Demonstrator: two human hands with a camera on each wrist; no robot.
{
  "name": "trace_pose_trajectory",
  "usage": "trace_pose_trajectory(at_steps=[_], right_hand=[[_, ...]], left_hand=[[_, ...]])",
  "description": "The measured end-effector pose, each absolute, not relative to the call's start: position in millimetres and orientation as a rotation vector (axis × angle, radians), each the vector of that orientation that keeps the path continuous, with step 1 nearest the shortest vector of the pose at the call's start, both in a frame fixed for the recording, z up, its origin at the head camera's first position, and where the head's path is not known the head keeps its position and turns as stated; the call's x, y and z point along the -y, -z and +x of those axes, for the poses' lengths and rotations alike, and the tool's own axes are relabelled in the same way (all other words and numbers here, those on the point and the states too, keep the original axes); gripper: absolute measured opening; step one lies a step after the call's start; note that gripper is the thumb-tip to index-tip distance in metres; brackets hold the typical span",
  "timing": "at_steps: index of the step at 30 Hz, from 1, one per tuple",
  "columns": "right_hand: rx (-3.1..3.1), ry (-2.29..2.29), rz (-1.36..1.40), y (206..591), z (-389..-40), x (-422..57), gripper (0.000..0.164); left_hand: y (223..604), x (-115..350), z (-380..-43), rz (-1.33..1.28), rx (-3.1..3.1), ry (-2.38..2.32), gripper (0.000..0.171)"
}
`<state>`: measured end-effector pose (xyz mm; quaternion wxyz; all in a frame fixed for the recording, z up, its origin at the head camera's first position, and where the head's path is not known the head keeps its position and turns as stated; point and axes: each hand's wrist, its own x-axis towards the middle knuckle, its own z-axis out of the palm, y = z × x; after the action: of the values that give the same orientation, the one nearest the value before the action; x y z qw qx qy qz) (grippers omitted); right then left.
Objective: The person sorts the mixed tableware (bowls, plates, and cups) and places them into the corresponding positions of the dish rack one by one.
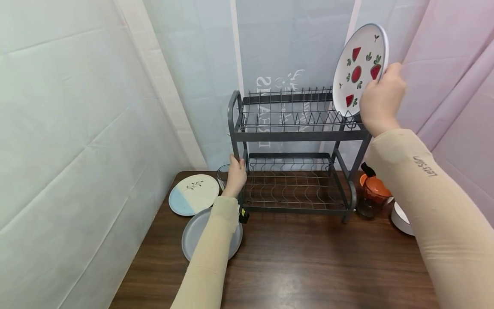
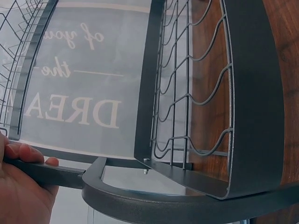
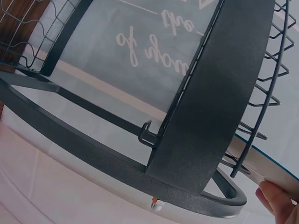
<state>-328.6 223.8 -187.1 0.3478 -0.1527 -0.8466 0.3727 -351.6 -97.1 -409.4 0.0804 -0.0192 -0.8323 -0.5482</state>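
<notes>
A dark grey two-tier dish rack (image 1: 301,136) stands on the wooden table. In the head view my right hand (image 1: 382,96) pinches the rim of a white plate (image 1: 356,71) painted with watermelon slices. The plate is tilted on edge, its lower rim among the wires at the upper tier's right end. In the right wrist view, fingers (image 3: 275,200) hold the plate's edge (image 3: 266,161) beside the rack's wires. My left hand (image 1: 235,176) grips the rack's left upright post; in the left wrist view the hand (image 2: 28,186) wraps round that dark bar.
On the left lie a blue and cream plate (image 1: 194,194) and a grey plate (image 1: 194,231) partly under my left forearm. A glass (image 1: 223,174) stands behind my left hand. Right of the rack are an orange-topped dark glass item (image 1: 372,197) and a white dish (image 1: 401,219).
</notes>
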Motion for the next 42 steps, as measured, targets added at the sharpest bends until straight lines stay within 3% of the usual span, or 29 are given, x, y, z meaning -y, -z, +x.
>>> trace_pose_trajectory(at_steps=[12, 26, 35, 42], right_hand=[[2.285, -0.895, -0.370, 191, -332, -222, 0.035], [2.286, -0.882, -0.348, 194, -333, -221, 0.036], [2.296, -0.861, -0.332, 190, -336, -223, 0.036], [2.340, -0.850, -0.336, 184, -338, -225, 0.037]], left_hand=[[413, 97, -354, -0.068, 2.486, 1.623, 0.037], [414, 96, -352, -0.070, 2.479, 1.595, 0.037], [413, 95, -352, -0.095, 2.456, 1.583, 0.027], [413, 97, -352, -0.094, 2.460, 1.589, 0.031]])
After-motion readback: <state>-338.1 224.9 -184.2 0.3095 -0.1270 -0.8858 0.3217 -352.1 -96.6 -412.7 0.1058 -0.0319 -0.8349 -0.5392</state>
